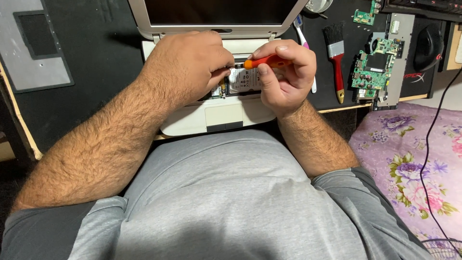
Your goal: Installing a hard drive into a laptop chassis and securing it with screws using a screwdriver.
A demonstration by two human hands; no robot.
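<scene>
A black tabletop carries an opened white plastic laptop, a red-handled paintbrush, a green circuit board and a grey flat panel.

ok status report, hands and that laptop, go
Right hand shut on orange screwdriver, tip toward the left. Left hand resting over the opened white laptop, grip hidden. Drive exposed between the hands. Nothing in the way.
</scene>
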